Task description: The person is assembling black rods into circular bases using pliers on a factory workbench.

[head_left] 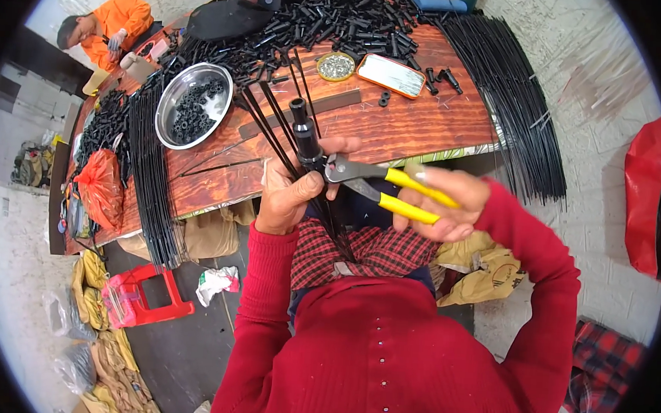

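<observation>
My left hand (pixel 286 199) is closed round a stepped black plastic tube (pixel 304 132), which stands upright, and a bunch of thin black rods (pixel 331 227). The rods look joined to a collar near the tube's lower end and spread above and below my fingers. In my right hand (pixel 458 202) is a pair of pliers (pixel 418 198) with yellow handles, held with the handles apart. Their dark jaws reach the collar beside my left thumb. Whether the jaws grip anything is too small to tell.
Across the wooden table (pixel 424 133) lie heaped black tubes (pixel 355 21) and rod bundles (pixel 501 96). A steel bowl (pixel 165 127) holds small black rings. Nearby are a dish of metal bits (pixel 335 66) and a white tray (pixel 392 75). A red stool (pixel 146 300) stands left; a co-worker (pixel 116 27) sits far left.
</observation>
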Demonstrator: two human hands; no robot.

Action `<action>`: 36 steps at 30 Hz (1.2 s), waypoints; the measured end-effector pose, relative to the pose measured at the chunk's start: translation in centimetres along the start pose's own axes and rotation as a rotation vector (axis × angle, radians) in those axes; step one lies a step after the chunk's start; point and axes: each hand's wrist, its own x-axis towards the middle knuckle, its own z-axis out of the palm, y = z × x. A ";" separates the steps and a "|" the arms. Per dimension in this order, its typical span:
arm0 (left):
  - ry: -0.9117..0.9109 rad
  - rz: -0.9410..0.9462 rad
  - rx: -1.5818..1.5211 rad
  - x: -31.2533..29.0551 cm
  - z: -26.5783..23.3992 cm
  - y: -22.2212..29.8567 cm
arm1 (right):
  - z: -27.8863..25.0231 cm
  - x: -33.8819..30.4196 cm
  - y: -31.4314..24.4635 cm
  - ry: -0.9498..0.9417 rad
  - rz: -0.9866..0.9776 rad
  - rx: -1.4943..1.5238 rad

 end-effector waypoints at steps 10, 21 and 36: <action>0.041 -0.025 -0.035 -0.1 0.1 0.2 | 1.7 0.8 2.2 0.050 -0.172 -0.075; 0.061 0.036 -0.031 0.6 -0.1 -1.0 | 3.0 -0.1 0.4 0.434 -0.404 -0.678; 0.037 0.014 0.081 0.6 1.5 -0.8 | 3.1 -2.6 -3.4 0.509 -0.515 -1.237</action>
